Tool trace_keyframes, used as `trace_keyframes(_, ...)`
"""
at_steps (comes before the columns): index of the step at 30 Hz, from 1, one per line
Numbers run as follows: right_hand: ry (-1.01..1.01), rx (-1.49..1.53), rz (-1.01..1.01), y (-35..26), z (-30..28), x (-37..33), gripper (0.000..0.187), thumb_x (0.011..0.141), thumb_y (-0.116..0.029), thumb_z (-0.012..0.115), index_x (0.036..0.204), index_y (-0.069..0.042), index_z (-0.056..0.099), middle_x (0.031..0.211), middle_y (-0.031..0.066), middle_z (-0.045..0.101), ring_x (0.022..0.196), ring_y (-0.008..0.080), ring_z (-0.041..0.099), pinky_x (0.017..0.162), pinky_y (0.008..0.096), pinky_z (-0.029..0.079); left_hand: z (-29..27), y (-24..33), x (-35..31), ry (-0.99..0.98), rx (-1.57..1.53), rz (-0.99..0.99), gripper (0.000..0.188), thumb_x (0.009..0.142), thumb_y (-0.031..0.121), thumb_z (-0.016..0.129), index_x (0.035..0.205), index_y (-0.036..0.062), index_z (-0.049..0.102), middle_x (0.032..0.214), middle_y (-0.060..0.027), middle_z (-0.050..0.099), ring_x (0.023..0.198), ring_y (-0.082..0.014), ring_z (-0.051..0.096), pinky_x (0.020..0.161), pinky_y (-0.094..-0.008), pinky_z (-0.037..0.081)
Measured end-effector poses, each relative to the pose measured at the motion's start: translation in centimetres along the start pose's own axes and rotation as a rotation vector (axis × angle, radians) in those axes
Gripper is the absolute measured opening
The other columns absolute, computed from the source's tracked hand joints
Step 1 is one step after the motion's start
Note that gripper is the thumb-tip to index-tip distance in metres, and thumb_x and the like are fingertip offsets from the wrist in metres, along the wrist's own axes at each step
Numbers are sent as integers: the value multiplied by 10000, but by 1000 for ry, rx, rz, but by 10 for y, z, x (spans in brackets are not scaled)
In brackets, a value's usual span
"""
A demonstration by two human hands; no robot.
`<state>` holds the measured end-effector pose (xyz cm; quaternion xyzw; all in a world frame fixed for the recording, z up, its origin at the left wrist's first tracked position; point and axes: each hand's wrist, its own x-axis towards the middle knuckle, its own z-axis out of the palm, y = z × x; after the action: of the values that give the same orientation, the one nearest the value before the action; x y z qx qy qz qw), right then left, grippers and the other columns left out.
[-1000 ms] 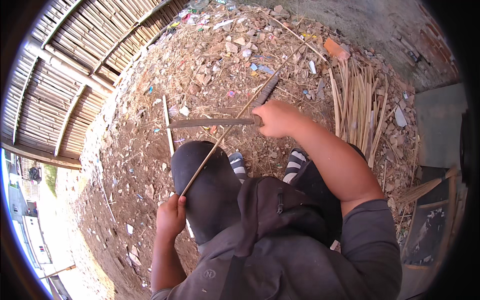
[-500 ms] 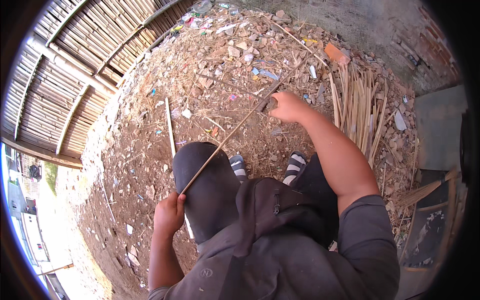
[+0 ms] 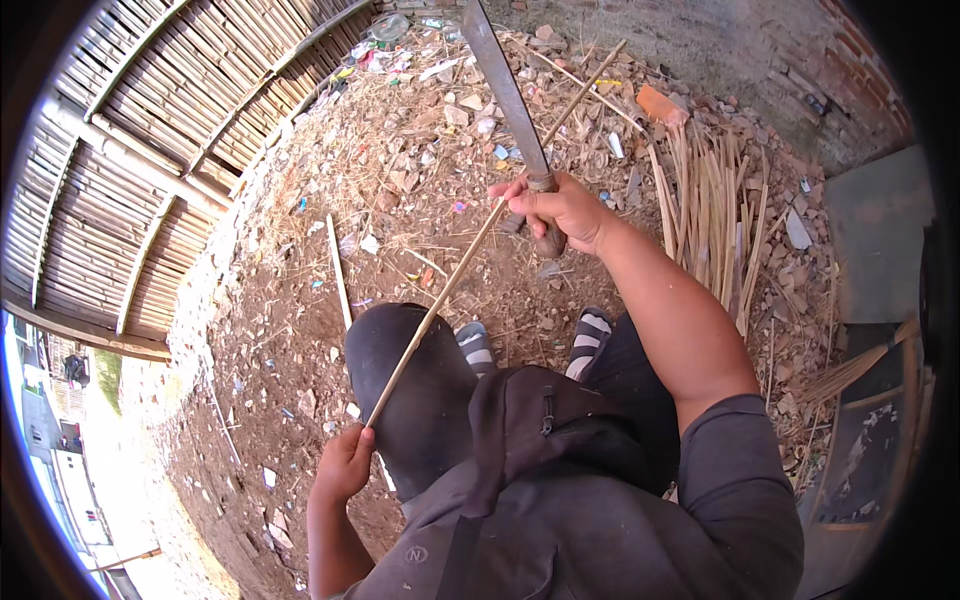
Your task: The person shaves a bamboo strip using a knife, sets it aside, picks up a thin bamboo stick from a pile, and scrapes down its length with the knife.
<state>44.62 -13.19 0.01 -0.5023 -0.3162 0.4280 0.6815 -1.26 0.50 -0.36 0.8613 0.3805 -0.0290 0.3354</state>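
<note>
A long thin bamboo strip (image 3: 430, 318) slants across my left thigh, from lower left to far right. Its near end is pinched between the thumb and fingers of my left hand (image 3: 342, 462). My right hand (image 3: 562, 212) is wrapped round the wooden handle of a machete (image 3: 512, 105), whose broad dark blade points up and away. Fingertips of that same hand also touch the strip where it passes beside the handle. Beyond the hand, the strip runs behind the blade toward the far rubble.
A bundle of split bamboo strips (image 3: 715, 215) lies on the ground at right, near an orange brick piece (image 3: 661, 104). Another pale strip (image 3: 339, 270) lies left of my knee. Bamboo wall (image 3: 200, 110) stands far left; a concrete wall (image 3: 720, 60) rises far right. Litter and stones cover the soil.
The machete has swung up from lying low across the strip, so its blade now points away. My right hand has turned, its fingers now reaching the strip. The left hand has shifted slightly nearer.
</note>
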Motion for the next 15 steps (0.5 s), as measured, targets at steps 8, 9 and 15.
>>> trace_keyframes(8, -19, 15, 6, 1, 5, 0, 167, 863, -140, 725, 982, -31, 682, 1067, 129, 714, 541, 74, 524, 509, 232, 433, -16, 48, 24, 257, -1, 217, 321, 907, 274, 719, 1013, -24, 659, 879, -147, 672, 766, -243, 674, 702, -349, 541)
trace_keyframes(9, -47, 20, 1, 0, 5, -1, 166, 862, -142, 730, 975, -31, 684, 1055, 125, 714, 541, 75, 524, 511, 232, 428, -11, 61, 34, 318, -152, 266, 331, 900, 234, 731, 1076, -32, 644, 945, -150, 673, 822, -234, 681, 716, -345, 549)
trace_keyframes(15, -81, -36, 24, -4, 5, -5, 148, 846, -90, 707, 978, -31, 680, 1110, 167, 677, 552, 70, 532, 559, 226, 471, 36, 131, 108, -321, -888, 217, 521, 1000, 339, 598, 1362, -13, 472, 1157, -136, 609, 1057, -216, 620, 906, -335, 512)
